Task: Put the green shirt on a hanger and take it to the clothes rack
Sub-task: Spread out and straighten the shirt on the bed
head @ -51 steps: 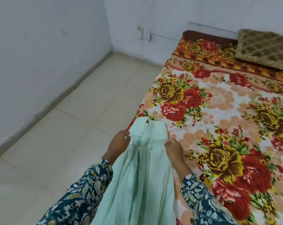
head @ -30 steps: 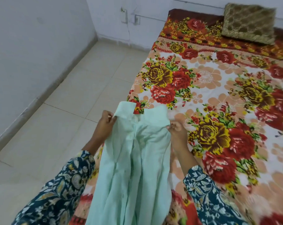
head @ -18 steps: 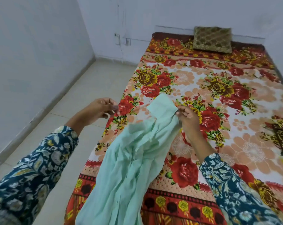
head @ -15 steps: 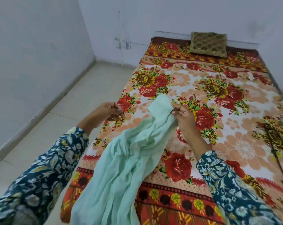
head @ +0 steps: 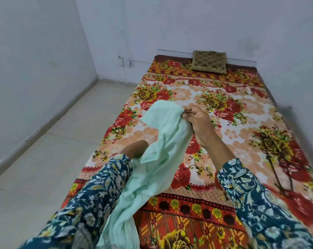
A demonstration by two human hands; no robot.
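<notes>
The pale green shirt (head: 162, 137) hangs bunched in front of me, above the near end of the flowered bed (head: 229, 133). My right hand (head: 195, 121) pinches its top edge between thumb and fingers. My left hand (head: 136, 150) reaches up under the cloth from the left; only the wrist shows and the fingers are hidden by the shirt. The lower part of the shirt trails down past my left sleeve. On the bed's right side lies a dark thin-barred object (head: 277, 169), too blurred to name. No clothes rack is in view.
A brown patterned pillow (head: 209, 62) lies at the head of the bed against the far wall. Pale floor tiles (head: 62, 141) run along the bed's left side to the left wall. Wall sockets (head: 122, 61) sit near the far corner.
My left hand let go of the shirt's top corner, dropped and went under the cloth. My right hand kept its pinch and lifted slightly. The view tilted up.
</notes>
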